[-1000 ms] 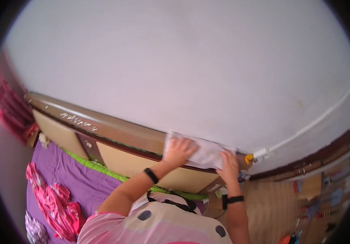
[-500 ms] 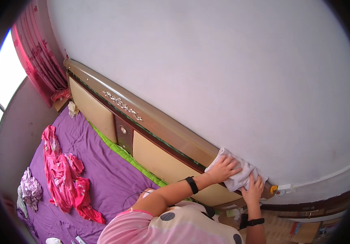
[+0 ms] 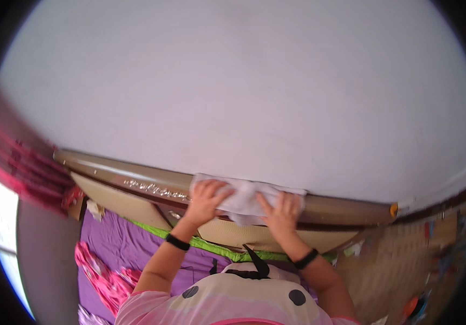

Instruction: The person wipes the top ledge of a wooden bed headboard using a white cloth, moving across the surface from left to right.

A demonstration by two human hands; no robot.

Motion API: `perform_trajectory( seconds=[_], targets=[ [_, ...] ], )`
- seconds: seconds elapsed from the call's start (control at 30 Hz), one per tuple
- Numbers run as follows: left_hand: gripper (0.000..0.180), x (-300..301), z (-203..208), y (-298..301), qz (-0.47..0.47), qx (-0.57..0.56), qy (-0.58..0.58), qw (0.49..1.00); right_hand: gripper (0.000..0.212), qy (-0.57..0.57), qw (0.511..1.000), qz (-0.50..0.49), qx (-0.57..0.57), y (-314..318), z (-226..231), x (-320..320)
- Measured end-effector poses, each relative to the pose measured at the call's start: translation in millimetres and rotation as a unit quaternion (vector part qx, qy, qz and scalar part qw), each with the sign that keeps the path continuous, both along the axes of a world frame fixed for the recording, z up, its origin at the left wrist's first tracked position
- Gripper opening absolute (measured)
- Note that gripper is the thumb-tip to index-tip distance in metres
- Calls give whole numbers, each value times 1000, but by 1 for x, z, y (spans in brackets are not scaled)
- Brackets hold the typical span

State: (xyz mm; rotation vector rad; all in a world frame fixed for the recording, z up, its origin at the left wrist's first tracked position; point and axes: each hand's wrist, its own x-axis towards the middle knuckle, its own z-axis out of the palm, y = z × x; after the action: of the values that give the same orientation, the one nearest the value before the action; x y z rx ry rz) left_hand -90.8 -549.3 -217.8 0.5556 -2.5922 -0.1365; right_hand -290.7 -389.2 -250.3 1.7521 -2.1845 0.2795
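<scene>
A pale, whitish towel [image 3: 246, 199] lies draped over the wooden top rail of the headboard [image 3: 346, 210], its lower edge hanging over the front. My left hand [image 3: 207, 201] grips the towel's left end, fingers bent over it. Near its right end my right hand [image 3: 283, 214] holds the cloth against the rail, thumb set apart from the fingers. Between the hands the towel is bunched into folds. Just left of my left hand, a silver carved ornament [image 3: 154, 188] decorates the rail.
Behind the headboard rises a plain pale wall [image 3: 244, 97]. Below it, a purple sheet [image 3: 106, 233] covers the bed, with pink clothing [image 3: 106, 279] on it. A red curtain [image 3: 24, 168] hangs by the window at left. Wooden floor [image 3: 368, 271] shows at lower right.
Both hands have slid the towel leftward along the rail, from near its right end to about the middle. The view has turned, so the headboard now runs more level.
</scene>
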Motion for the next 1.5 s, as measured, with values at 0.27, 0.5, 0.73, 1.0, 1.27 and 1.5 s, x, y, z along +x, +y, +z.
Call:
perform_trajectory(
  seconds=[0.27, 0.5, 0.73, 1.0, 1.27, 1.5],
  targets=[
    [46, 32, -3, -35, 8, -21, 12, 1000, 52, 110, 981, 14, -159, -48, -12, 46],
    [61, 23, 9, -22, 7, -53, 17, 998, 75, 82, 979, 77, -172, -39, -27, 32],
    [63, -11, 2, 8, 45, -62, 3, 997, 71, 115, 982, 98, -110, 0, -8, -13],
    [75, -164, -5, 126, -68, -91, -5, 994, 63, 57, 998, 9, -36, 141, -9, -166],
    [62, -272, -20, 204, -115, -135, -53, 983, 87, 54, 990, -123, 29, 241, -10, -266],
    [64, -265, -33, 198, -93, -163, -33, 982, 85, -106, 974, -114, 165, 232, 46, -257]
  ],
)
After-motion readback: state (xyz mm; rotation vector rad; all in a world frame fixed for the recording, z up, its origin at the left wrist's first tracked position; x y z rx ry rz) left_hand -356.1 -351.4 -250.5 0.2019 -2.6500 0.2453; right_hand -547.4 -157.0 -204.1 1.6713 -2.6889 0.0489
